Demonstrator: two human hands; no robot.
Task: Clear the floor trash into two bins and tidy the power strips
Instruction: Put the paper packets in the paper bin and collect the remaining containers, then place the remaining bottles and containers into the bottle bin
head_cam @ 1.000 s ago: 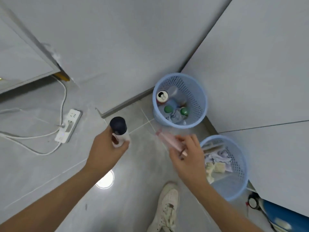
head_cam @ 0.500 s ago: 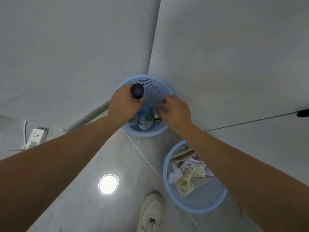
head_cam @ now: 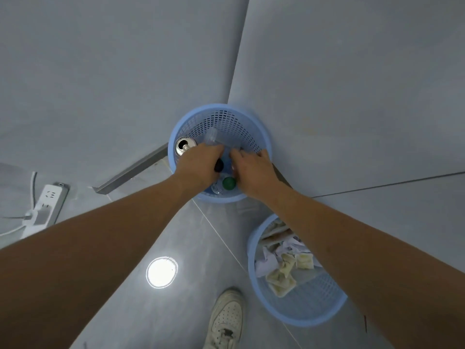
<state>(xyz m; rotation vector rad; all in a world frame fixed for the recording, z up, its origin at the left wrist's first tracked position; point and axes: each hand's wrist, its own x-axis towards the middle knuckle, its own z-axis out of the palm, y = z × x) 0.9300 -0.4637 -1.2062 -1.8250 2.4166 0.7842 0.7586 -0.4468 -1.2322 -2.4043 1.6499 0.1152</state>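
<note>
Over the far blue bin (head_cam: pixel 247 117), in the corner where two grey walls meet, both hands reach down past the rim. Left hand (head_cam: pixel 198 167) grip: fingers curled round a dark-capped bottle (head_cam: pixel 218 165), only the cap end showing below the knuckles. Right hand (head_cam: pixel 253 170) grip: fingers bent down into the bin, touching something clear; can't tell whether it's holding it or letting go. A clear plastic bottle (head_cam: pixel 211 136) lies against the mesh wall just beyond the left hand's fingertips. Also in that bin: an opened drink can (head_cam: pixel 185 145) against the left wall, a green cap (head_cam: pixel 229 183) between the two wrists.

Second blue bin (head_cam: pixel 309 316) stands near the first, on the person's side, against the right wall; holds crumpled paper (head_cam: pixel 281 255) and yellowish wrappers (head_cam: pixel 280 279).

Floor is glossy grey tile, with a round ceiling-light reflection (head_cam: pixel 161 272) below the far bin. White power strip (head_cam: pixel 46 205) with cable lies on the floor well left of the far bin, against the left wall. One white sneaker (head_cam: pixel 225 321) at bottom edge.
</note>
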